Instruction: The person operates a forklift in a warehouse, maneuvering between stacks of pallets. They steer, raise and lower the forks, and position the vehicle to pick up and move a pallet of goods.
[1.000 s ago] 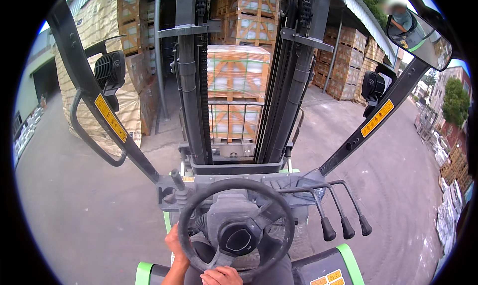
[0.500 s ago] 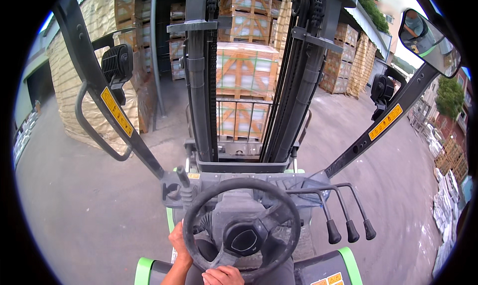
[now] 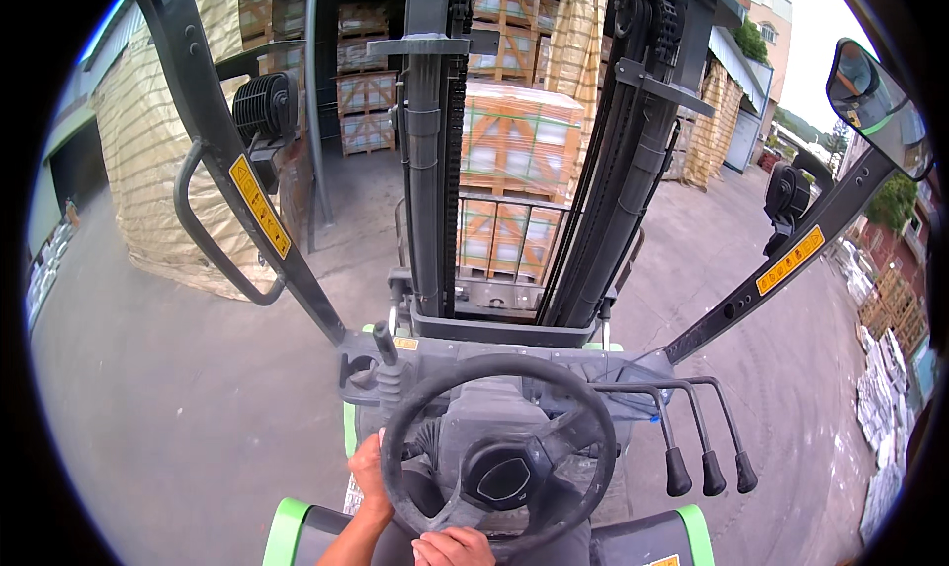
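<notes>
The black steering wheel (image 3: 504,363) of a forklift is in front of me. Around the left side of its rim my left hand (image 3: 370,470) is closed. My right hand (image 3: 453,546) rests with curled fingers on the lower rim, partly cut off by the picture's bottom edge. Beyond the dashboard rises the dark mast (image 3: 423,180). Two stacked wooden crates stand in front of it, an upper crate (image 3: 519,136) wrapped in clear film with green straps and a lower crate (image 3: 494,240) behind the load guard's bars.
Three black-knobbed levers (image 3: 712,472) stand right of the wheel, another lever (image 3: 386,344) left. A beige striped tarp (image 3: 168,180) hangs left of a grey post (image 3: 318,101). More crates (image 3: 366,91) are stacked inside the shed. Wooden pallets (image 3: 893,309) lie far right.
The forklift's front, with mast and crates, has swung right against the shed, covering more of the crate stack on the right. Both hands keep their places on the wheel.
</notes>
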`<state>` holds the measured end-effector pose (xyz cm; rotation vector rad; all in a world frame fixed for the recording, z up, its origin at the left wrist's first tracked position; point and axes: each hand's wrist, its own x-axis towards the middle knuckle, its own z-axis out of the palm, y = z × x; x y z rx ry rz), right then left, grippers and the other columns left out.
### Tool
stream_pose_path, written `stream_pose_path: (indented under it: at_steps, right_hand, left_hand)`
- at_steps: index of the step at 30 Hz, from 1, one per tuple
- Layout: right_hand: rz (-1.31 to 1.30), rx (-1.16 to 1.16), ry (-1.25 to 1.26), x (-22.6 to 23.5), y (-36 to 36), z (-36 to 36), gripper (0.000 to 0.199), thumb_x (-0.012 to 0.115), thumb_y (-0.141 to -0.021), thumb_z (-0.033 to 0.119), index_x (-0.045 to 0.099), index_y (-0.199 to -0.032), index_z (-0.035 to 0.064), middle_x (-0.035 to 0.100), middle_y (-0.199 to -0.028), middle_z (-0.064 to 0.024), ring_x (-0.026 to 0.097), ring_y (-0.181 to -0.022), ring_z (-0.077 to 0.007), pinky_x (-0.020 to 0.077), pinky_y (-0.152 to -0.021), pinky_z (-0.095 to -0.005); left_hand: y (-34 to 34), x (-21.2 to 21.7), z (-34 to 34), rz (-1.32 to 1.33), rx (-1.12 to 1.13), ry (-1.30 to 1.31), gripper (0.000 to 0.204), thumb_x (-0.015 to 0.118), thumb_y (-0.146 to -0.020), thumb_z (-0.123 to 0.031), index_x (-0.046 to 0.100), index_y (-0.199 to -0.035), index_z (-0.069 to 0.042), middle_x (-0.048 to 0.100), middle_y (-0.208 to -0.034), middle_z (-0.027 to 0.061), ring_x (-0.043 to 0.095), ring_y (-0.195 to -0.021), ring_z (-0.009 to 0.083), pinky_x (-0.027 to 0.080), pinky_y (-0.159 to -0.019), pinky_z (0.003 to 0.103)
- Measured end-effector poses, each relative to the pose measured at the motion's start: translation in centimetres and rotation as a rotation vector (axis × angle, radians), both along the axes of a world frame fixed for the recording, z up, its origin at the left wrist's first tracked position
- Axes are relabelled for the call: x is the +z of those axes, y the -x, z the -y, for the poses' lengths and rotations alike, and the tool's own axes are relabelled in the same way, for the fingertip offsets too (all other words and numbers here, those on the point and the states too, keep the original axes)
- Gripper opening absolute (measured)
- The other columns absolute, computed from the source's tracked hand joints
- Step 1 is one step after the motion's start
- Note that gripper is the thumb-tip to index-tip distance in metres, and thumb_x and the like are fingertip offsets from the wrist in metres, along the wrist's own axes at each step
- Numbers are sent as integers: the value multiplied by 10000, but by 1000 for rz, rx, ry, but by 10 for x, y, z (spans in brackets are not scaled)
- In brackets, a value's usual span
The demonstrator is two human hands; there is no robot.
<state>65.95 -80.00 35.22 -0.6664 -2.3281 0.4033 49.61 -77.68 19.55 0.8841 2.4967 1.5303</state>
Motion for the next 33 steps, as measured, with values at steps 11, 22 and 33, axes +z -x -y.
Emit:
stream_pose_path:
  at_steps: [11, 22, 33]
  right_hand:
    - [15, -12, 15, -5, -11, 6, 165, 759, -815, 79, 708, -972, 75, 675, -1020, -59, 633, -956, -289, 505, -858, -440]
    - [96, 97, -7, -2, -4, 6, 144, 732, -853, 64, 687, -988, 43, 678, -1011, -88, 651, -947, -288, 518, -859, -434]
    - [151, 245, -101, 7, 60, -29, 211, 748, -772, 93, 694, -976, 80, 644, -1020, -41, 610, -940, -244, 488, -815, -409]
  left_hand:
    - [-15, 21, -3, -6, 94, 4, 418, 604, -1001, -240, 518, -644, -42, 519, -573, 172, 529, -485, 381, 399, -467, 465]
    - [-16, 26, 3, 101, 37, -112, 349, 660, -958, -210, 559, -673, -35, 574, -623, 144, 555, -520, 375, 431, -479, 435]
    - [1, 20, -5, 442, -8, -135, 414, 566, -1002, -303, 606, -732, 8, 608, -636, 214, 600, -569, 411, 457, -548, 466]
